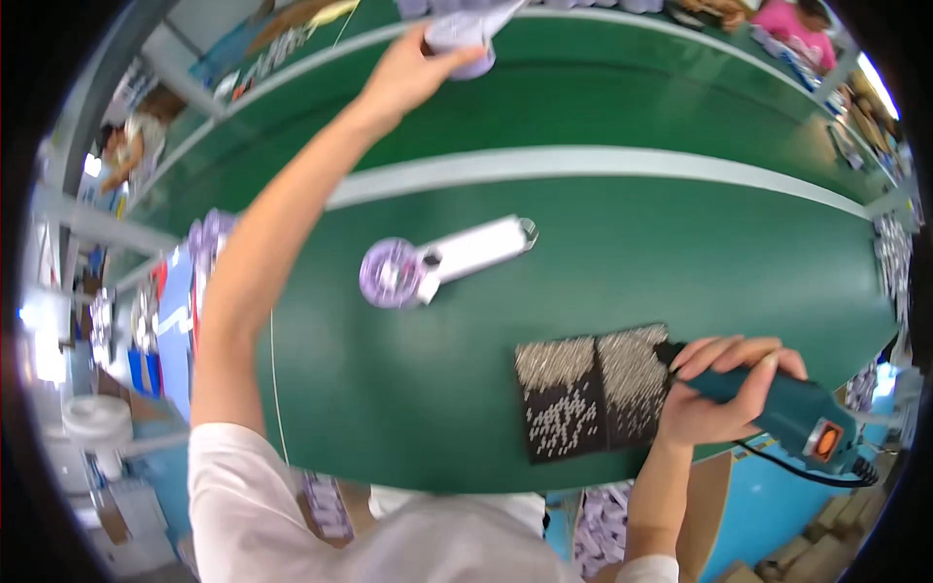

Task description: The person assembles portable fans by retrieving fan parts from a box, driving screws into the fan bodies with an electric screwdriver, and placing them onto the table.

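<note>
My left hand (408, 76) is stretched far forward over the green belt, its fingers closed around a blurred lilac and white handheld fan (466, 53). At the right, my right hand (724, 384) grips a teal electric screwdriver (802, 413) with an orange switch and a black cord. Its black tip points left, by the right edge of a black screw tray (604, 428) with two sections full of small screws. Another handheld fan (476, 251), with a round lilac head and a white handle, lies on the green worktop between my arms.
A pale rail (603, 160) separates the worktop from the green belt (622, 97). More lilac parts (603, 530) fill a box below the front edge. One person in pink (797, 34) sits at the far right; another person (141, 151) is at the far left.
</note>
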